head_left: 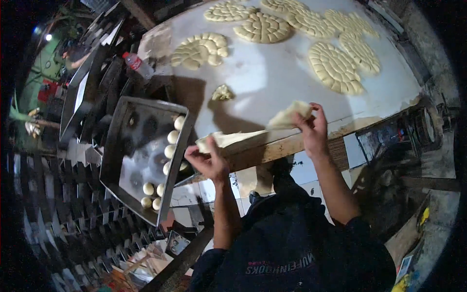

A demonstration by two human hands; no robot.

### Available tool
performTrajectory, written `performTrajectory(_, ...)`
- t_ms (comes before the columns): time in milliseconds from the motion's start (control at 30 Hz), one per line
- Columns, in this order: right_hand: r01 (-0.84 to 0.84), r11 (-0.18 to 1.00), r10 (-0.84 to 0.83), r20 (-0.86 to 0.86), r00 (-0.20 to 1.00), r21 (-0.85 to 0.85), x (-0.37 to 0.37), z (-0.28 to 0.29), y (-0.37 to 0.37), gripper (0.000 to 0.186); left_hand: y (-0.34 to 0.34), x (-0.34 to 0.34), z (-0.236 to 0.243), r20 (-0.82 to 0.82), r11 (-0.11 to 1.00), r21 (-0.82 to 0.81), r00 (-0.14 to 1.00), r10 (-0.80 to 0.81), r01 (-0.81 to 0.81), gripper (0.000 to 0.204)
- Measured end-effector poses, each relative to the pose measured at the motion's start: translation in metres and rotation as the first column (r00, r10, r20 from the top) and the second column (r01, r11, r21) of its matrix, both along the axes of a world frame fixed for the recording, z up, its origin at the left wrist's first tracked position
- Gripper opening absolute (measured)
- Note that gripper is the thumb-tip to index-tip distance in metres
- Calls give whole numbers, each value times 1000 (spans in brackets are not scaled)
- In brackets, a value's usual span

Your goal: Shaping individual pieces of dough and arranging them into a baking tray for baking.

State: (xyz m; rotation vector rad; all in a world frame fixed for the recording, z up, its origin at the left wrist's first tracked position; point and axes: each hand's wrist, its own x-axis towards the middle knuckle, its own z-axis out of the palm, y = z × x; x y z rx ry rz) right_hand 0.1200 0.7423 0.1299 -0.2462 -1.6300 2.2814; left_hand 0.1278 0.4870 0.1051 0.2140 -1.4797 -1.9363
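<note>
My left hand [208, 159] is closed on a pale piece of dough [232, 139] that tapers to a thin point toward the right. Pinched in my right hand [314, 130] is a flatter piece of dough [288, 116]. Both are held above the near edge of the white worktable [258, 73]; whether a thin strand joins the two pieces I cannot tell. A small crumbly lump [223, 92] lies on the table beyond my left hand. Left of that hand, a deep metal tray [134, 160] holds several round dough balls [171, 136].
Several flat rounds of dough cut into segments [335, 67] cover the far and right parts of the table. One partial round [200, 50] lies at the far left. Beyond the tray stand a bottle with a red cap [137, 64] and stacked dark trays [82, 97].
</note>
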Motion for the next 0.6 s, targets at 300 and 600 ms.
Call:
performTrajectory(300,-49,168,250,6,968,985,-17,-102,163,17,-39,-28,-155,469,374,-814,883,-27,443,32)
performTrajectory(600,-384,235,371,283,884,893,-110,-63,109,14,116,-96,-46,607,436,-682,787,-110,587,19)
